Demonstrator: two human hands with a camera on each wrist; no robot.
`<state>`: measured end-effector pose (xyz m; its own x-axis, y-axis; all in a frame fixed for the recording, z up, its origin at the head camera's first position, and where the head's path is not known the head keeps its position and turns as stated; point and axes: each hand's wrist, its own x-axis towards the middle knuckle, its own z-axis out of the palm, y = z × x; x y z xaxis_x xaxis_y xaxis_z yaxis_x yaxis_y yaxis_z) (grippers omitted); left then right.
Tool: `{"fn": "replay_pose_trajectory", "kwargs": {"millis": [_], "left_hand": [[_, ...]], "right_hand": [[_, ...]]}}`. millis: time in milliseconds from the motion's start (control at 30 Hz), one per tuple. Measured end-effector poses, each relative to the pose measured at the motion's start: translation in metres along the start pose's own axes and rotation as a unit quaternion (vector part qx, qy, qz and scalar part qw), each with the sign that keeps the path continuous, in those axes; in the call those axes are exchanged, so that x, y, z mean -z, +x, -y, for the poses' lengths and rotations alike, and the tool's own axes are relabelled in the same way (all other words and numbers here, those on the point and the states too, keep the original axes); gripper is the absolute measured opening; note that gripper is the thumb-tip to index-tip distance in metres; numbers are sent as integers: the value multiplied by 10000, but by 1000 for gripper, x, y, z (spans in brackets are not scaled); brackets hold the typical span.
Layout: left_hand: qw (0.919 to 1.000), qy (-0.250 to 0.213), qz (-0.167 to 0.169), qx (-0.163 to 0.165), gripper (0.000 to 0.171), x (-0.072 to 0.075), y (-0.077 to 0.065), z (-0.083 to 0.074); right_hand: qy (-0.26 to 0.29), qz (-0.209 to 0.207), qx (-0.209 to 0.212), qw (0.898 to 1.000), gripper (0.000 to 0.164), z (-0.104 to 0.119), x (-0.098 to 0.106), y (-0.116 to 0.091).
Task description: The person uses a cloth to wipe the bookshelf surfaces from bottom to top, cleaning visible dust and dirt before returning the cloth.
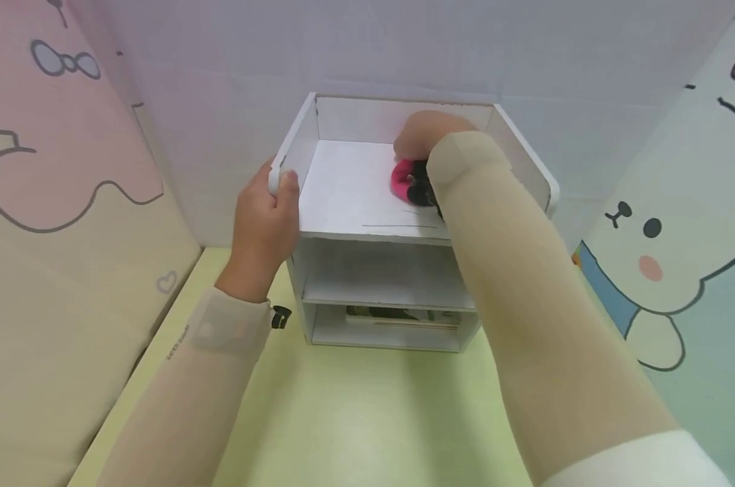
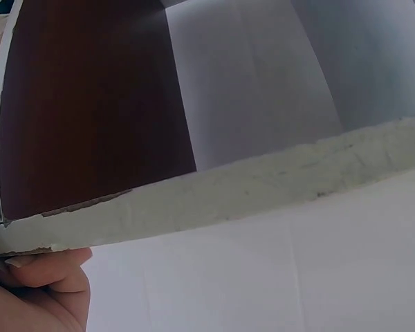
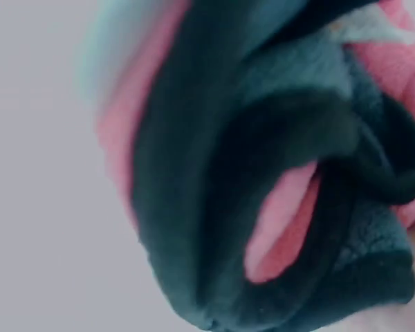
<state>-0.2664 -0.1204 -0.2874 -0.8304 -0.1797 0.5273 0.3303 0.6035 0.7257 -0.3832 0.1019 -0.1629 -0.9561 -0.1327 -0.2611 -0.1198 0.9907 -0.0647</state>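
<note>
A small white shelf unit [image 1: 392,237] stands against the wall, with an open-fronted top tray and two lower compartments. My left hand [image 1: 264,223] grips the front edge of its left side panel, thumb on the inside; curled fingers [image 2: 55,277] show beside the panel edge [image 2: 228,200] in the left wrist view. Over the top tray bends my right hand [image 1: 431,132], its fingers hidden. It holds a soft pink-and-black fabric thing [image 1: 407,182], whose folds and dark trim [image 3: 187,207] fill much of the right wrist view. The exact kind of this fabric thing cannot be made out.
Flat items like books or magazines [image 1: 404,316] lie in the bottom compartment. The unit stands on a pale yellow-green surface [image 1: 355,412]. Padded panels with cartoon drawings [image 1: 63,203] border the left side, and a rabbit-print panel [image 1: 666,223] the right.
</note>
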Motion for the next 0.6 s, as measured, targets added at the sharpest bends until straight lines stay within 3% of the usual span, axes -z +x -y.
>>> {"fn": "replay_pose_trajectory", "kwargs": {"millis": [333, 600], "left_hand": [[9999, -34, 44, -155, 61, -2, 2, 1], [9997, 145, 201, -67, 62, 0, -1, 4]], "right_hand": [[-277, 52, 543, 9981, 25, 39, -3, 28], [-149, 149, 868, 9960, 32, 76, -7, 40]]}}
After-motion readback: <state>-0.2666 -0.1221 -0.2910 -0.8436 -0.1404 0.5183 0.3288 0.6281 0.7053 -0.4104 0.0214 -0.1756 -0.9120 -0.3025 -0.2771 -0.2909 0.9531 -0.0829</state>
